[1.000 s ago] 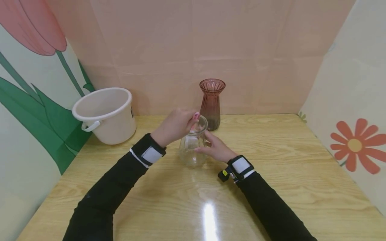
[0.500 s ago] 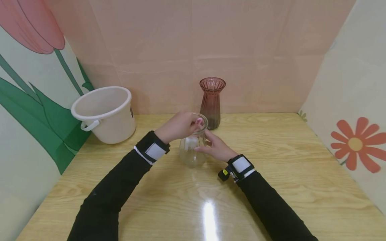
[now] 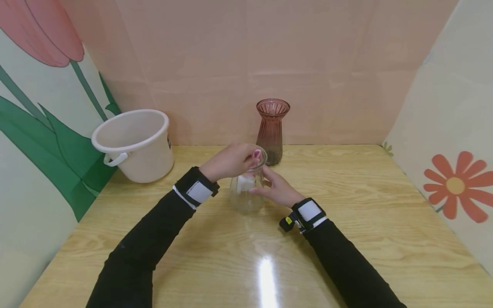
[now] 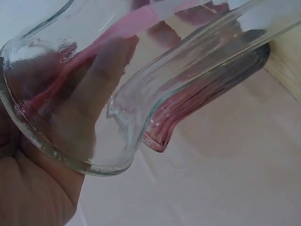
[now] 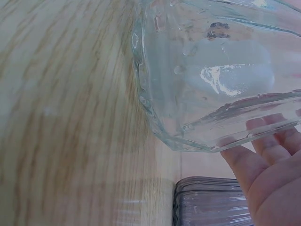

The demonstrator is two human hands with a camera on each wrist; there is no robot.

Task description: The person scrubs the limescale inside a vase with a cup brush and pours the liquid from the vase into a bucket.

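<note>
At the middle of the surface (image 3: 346, 239), a clear glass jar (image 3: 246, 188) standing upright, steadied from the right by the right hand (image 3: 275, 188), fingers laid relaxed along its side, a light and fairly wide grip rather than a clamp. From above, the left hand (image 3: 231, 161) reaching into the mouth, fingers (image 4: 99, 80) curled inside past the rim and seen through the glass in the left wrist view; seemingly pinching something white (image 3: 244, 183) in the neck, perhaps a cloth or tissue, though too blurred through the glass to say for sure. By the look of it, work on the inside of the jar under way and not finished: hand down in the neck, jar not set aside. No liquid to be seen in it; only glare and the pale lump. Just behind, near the back wall, a reddish ribbed vase (image 3: 271, 130), upright, contents not visible. Well apart to the left, a white plastic bucket (image 3: 135, 145) tilted toward the camera, showing nothing inside.
</note>
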